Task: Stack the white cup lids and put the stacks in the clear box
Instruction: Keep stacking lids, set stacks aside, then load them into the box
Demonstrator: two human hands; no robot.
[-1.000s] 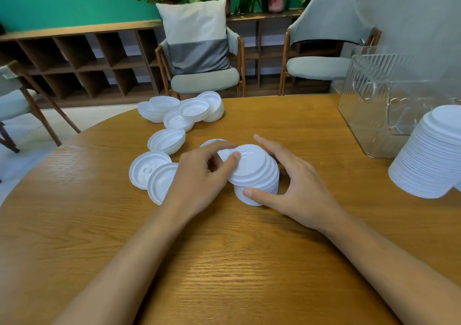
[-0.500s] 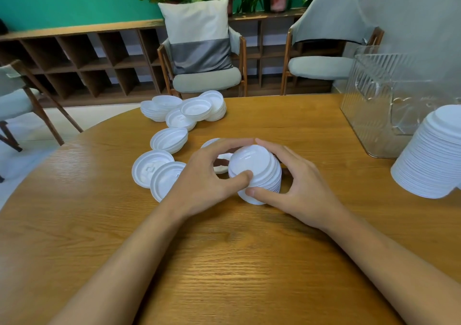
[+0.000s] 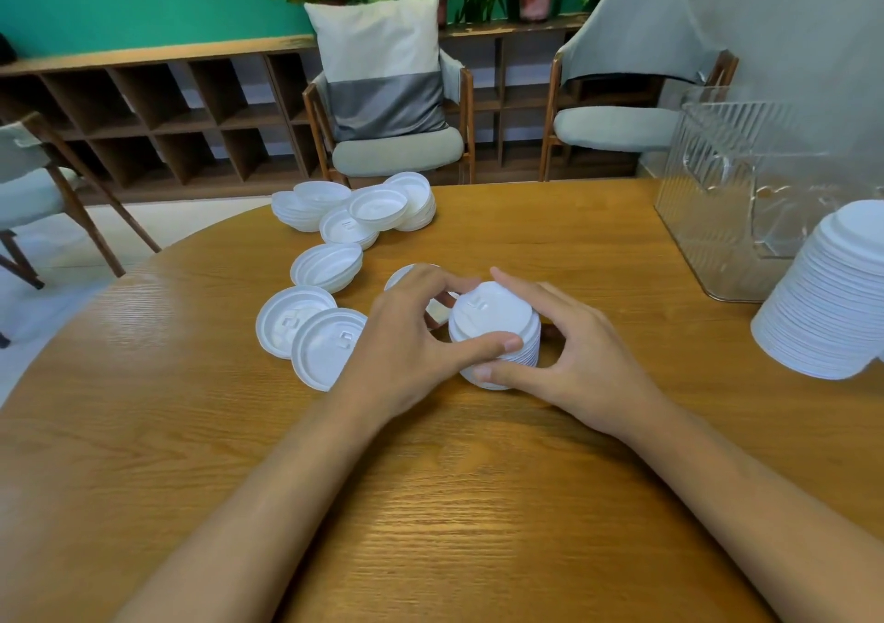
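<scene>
One wide-angle camera, worn on the person's head, looks forward and down over the round wooden desk (image 3: 478, 503). It sits close: the left hand (image 3: 402, 349) and right hand (image 3: 574, 364), gripping a short stack of white plastic cup lids (image 3: 492, 311), fill mid-frame.

Both bare forearms reach forward and converge, the left hand (image 3: 411, 342) and right hand (image 3: 581, 359) facing each other, fingers and thumbs curled round the lid stack (image 3: 492, 316) between them, the left thumb lying just beyond the right thumb on its near side.
</scene>
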